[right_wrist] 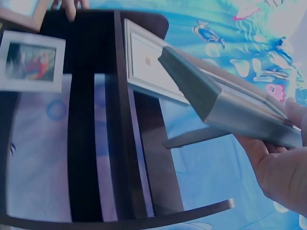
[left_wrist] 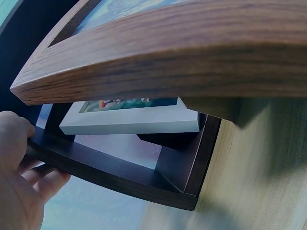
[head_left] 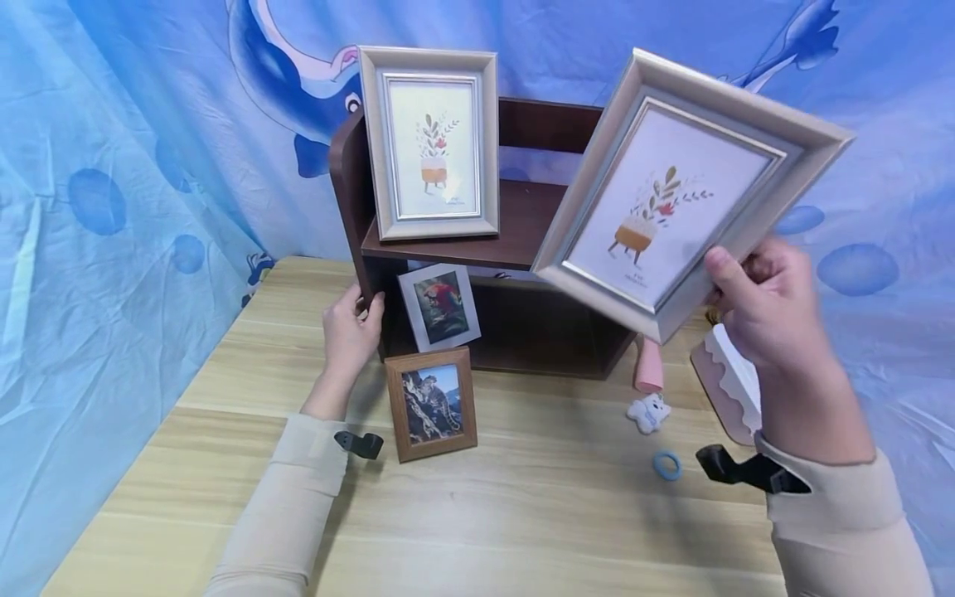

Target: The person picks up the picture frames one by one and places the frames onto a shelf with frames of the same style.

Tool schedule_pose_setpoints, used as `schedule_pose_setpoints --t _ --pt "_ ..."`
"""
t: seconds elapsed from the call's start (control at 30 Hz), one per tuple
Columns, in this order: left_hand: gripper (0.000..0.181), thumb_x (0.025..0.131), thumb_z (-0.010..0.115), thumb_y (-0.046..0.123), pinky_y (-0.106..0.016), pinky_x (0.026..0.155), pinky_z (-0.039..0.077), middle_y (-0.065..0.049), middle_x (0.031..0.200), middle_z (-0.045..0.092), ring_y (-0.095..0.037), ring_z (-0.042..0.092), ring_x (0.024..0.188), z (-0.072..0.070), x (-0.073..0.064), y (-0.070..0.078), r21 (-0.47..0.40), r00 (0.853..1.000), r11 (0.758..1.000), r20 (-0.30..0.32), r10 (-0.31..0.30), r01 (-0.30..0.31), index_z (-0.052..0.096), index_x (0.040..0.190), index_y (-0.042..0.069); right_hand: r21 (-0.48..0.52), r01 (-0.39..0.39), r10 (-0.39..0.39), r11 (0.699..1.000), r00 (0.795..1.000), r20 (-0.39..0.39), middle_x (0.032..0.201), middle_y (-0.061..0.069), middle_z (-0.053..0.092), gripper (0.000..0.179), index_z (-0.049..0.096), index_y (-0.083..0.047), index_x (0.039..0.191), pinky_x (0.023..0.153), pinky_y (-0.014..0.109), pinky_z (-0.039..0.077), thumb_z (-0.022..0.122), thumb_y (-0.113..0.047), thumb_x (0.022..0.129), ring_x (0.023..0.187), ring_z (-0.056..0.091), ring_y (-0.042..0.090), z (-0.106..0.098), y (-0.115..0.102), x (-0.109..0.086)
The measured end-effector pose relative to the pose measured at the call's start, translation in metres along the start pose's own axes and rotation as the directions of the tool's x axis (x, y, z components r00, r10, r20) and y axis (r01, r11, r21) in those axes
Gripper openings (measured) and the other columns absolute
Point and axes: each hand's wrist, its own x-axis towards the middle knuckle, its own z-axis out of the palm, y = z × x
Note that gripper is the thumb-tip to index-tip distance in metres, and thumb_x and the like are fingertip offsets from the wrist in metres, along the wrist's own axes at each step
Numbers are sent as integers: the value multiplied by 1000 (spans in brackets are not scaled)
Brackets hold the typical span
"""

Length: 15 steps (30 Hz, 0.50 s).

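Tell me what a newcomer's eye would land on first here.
Probably the large beige picture frame, held tilted in the right hand at the right of the head view. Its look-alike, with a matching potted-plant print, stands at the left of the dark brown shelf's upper board. Below it, a white-framed red parrot picture and a brown wooden frame with a spotted-cat photo would likely catch attention next.

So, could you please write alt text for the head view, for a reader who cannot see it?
The right hand holds a tilted frame showing a potted plant, while the left hand grips the side of a dark shelf that bears a matching frame. A parrot picture and a big-cat picture stand lower in view.
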Motion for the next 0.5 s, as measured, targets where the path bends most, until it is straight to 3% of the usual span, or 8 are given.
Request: schedule_pose_setpoints --t 0.1,0.23,0.33,0.5 --pt "12 96 65 7 -48 80 61 -25 106 73 -42 71 101 0 -1 0 1 1000 1000 6 -5 5 68 99 -4 -159 -18 2 987 995 -98 112 18 73 30 59 13 127 80 29 60 55 9 98 97 74 22 2 -3 11" --pt "12 96 65 7 -49 81 61 -25 106 72 -42 70 102 0 -1 1 8 1000 1000 7 -12 11 68 100 -4 -344 -52 -8 937 985 -171 113 10 74 33 62 6 130 78 25 59 63 0 98 97 74 16 3 1 27" --pt "12 96 65 8 -49 82 61 -25 108 72 -42 70 102 0 -1 1 10 1000 1000 10 -17 16 68 101 -3 -389 -43 -36 920 981 -192 116 12 73 35 62 4 131 81 25 59 65 -2 97 101 73 16 4 9 40" --pt "13 97 65 8 -48 81 61 -25 109 72 -43 70 103 0 0 1 -5 1000 1000 14 -21 21 68 102 -3 -452 -45 -75 891 967 -245 129 18 67 38 62 1 132 100 31 53 68 -4 95 116 67 22 5 26 60"
